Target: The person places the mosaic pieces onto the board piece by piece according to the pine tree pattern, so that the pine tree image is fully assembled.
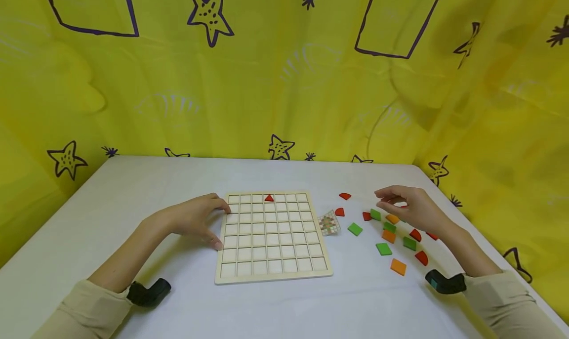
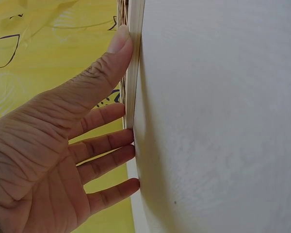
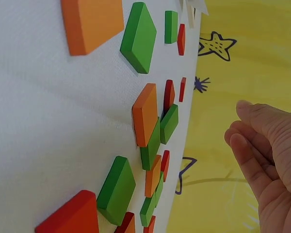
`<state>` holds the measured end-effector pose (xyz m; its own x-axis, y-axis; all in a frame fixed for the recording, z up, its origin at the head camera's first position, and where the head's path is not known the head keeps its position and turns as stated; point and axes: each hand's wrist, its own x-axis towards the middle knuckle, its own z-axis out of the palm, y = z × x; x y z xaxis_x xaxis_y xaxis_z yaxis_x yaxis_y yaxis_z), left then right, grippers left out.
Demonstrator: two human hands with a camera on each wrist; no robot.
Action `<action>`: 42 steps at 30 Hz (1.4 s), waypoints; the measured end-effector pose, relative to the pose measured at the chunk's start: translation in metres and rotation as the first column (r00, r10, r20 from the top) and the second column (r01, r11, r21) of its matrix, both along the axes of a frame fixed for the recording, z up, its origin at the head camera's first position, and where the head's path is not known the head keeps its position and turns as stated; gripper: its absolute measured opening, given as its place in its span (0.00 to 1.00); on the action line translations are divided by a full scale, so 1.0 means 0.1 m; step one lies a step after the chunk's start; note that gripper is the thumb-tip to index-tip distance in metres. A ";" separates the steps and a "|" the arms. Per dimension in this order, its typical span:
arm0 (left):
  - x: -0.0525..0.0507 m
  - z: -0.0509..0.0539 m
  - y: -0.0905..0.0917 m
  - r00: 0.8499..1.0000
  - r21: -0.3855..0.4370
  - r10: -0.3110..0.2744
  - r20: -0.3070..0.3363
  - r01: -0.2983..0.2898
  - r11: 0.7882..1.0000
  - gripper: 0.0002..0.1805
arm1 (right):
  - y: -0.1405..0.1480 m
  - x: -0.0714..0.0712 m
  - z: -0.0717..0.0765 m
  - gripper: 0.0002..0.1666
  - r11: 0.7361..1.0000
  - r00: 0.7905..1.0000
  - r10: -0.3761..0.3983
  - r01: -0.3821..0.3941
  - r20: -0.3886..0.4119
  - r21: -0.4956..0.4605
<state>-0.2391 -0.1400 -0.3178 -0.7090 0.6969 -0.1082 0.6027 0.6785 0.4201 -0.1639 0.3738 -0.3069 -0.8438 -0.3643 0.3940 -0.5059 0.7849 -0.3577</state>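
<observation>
A pale wooden board [image 1: 273,277] with a grid of square cells lies flat on the white table. One red piece [image 1: 269,198] sits in its top row. My left hand [image 1: 195,220] is at the board's left edge, thumb and fingers spread; in the left wrist view the thumb [image 2: 120,41] rests against the rim and the fingertips reach the side. Over the scattered pieces hovers my right hand [image 1: 415,208], fingers loosely bent, nothing visible in them. Below it are green tiles [image 1: 384,249], orange tiles [image 1: 398,267] and red rounded pieces [image 1: 422,257].
A small paper card with a coloured grid pattern [image 1: 329,223] lies against the board's right side. Two red pieces [image 1: 345,196] are set apart beyond it. Yellow cloth [image 1: 284,82] with dark drawings hangs behind the table and along its right.
</observation>
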 end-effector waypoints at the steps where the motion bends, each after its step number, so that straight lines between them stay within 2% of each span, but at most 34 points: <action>1: 0.00 0.00 0.00 1.000 0.001 0.001 0.002 -0.001 1.000 0.44 | 0.00 0.01 0.00 0.16 1.000 1.000 -0.001 0.001 -0.001 0.000; 19: 0.00 -0.01 0.00 1.000 0.010 -0.004 -0.005 0.004 1.000 0.44 | 0.16 0.12 -0.01 0.18 1.000 0.999 -0.027 0.028 -0.030 0.003; 29: 0.01 0.00 0.00 1.000 0.018 -0.004 0.002 0.004 1.000 0.44 | 0.33 0.21 -0.01 0.17 0.997 0.996 -0.074 0.075 -0.038 0.009; 36: 0.00 0.00 0.00 1.000 0.020 -0.010 0.001 0.010 1.000 0.44 | 0.43 0.26 -0.03 0.18 0.998 0.997 -0.059 0.057 -0.050 -0.026; 42: 0.01 0.00 -0.01 1.000 0.019 -0.018 -0.006 0.018 1.000 0.44 | 0.50 0.30 -0.04 0.18 0.995 0.994 -0.099 0.099 -0.039 -0.023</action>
